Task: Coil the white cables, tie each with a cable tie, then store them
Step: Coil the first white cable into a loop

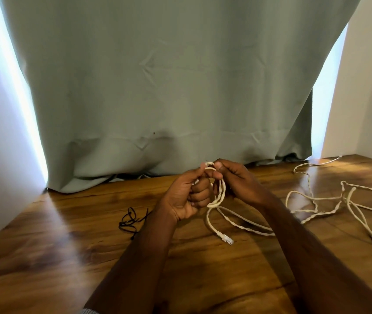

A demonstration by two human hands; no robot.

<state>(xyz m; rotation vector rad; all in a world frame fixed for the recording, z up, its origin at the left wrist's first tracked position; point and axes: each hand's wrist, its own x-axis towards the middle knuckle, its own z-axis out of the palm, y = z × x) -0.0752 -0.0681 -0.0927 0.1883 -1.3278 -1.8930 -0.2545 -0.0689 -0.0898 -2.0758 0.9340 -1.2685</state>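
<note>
Where fingers (pixel 199 172) pinch: cable coil (pixel 220 196).

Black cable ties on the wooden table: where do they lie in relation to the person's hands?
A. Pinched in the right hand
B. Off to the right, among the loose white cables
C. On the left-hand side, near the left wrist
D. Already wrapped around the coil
C: the thin black cable ties lie loose on the brown wooden table just left of the left hand, while the right hand helps hold the small white cable coil.
</note>
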